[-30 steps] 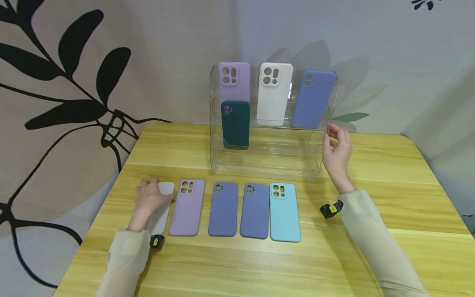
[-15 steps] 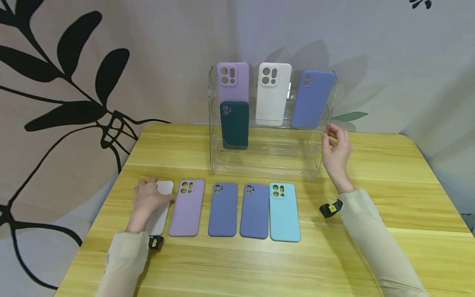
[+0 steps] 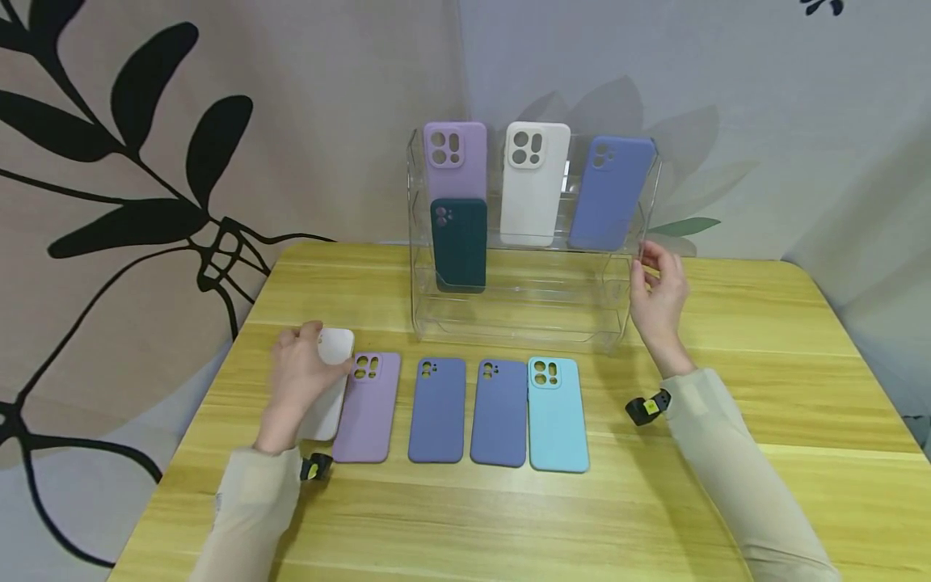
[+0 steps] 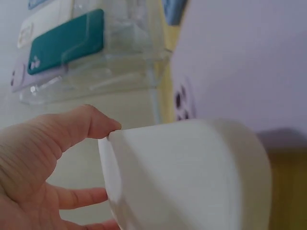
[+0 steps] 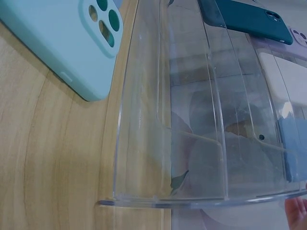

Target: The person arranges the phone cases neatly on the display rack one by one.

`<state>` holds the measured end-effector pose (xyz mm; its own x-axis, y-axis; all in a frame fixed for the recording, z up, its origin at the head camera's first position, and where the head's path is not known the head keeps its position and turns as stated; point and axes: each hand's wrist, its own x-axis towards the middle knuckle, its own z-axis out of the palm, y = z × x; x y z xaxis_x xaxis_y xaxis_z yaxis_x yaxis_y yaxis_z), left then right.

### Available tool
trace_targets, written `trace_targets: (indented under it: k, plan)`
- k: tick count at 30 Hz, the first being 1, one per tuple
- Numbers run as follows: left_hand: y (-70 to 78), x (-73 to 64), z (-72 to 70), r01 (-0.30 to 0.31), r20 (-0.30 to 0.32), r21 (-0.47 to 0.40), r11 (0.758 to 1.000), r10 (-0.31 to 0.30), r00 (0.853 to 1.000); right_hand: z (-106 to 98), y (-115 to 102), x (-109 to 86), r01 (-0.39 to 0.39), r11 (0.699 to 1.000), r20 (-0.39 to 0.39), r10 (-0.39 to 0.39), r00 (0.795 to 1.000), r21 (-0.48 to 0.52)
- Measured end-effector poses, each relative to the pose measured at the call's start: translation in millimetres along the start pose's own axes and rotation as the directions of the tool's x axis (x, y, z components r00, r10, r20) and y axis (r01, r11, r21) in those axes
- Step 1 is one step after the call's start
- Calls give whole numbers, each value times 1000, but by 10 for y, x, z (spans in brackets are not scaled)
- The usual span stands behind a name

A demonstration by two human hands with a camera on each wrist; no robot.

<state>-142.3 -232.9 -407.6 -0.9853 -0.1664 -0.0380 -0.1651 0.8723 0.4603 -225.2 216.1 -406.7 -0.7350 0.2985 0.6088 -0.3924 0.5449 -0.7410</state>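
My left hand (image 3: 300,372) grips a white phone case (image 4: 182,177) by its edges, thumb on one side and fingers on the other. The case is raised at the left end of a row of cases and overlaps the lilac phone case (image 3: 366,424) in the head view. My right hand (image 3: 660,295) holds the right side edge of a clear tiered display rack (image 3: 524,330); only its fingertips enter the right wrist view. On the rack's upper tier stand a lilac case (image 3: 461,179), a white case (image 3: 537,202) and a tilted blue case (image 3: 612,198). A dark green case (image 3: 460,250) stands lower left.
Two blue-violet cases (image 3: 436,416) and a light turquoise case (image 3: 558,424) lie flat on the wooden table (image 3: 465,525), before the rack. Behind the table is a pale wall (image 3: 349,121) with dark leaf drawings.
My left hand has lifted the white case from the table and shifted it slightly right and away from me. The right hand stays at the rack's side.
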Motion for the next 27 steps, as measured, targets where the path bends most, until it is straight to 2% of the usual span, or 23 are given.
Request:
trace_targets:
  k: [7, 13, 19, 27]
  plan:
    - [297, 27, 4, -67, -91, -66, 996, 61, 994, -13, 8, -2, 9, 1000, -3, -9, 1000, -5]
    - [589, 57, 8, -138, -139, -122, 983, 121, 983, -18, 11, 0, 11, 1000, -8, -11, 1000, -6]
    - [871, 33, -4, -241, -189, -184, 953, 206, 960, -19, 6, -4, 3, 1000, 0, -3, 1000, 15]
    - [1188, 6, 17, -375, -260, -229, 898, 315, 913, -9, 7, -1, 7, 1000, 3, -7, 1000, 13]
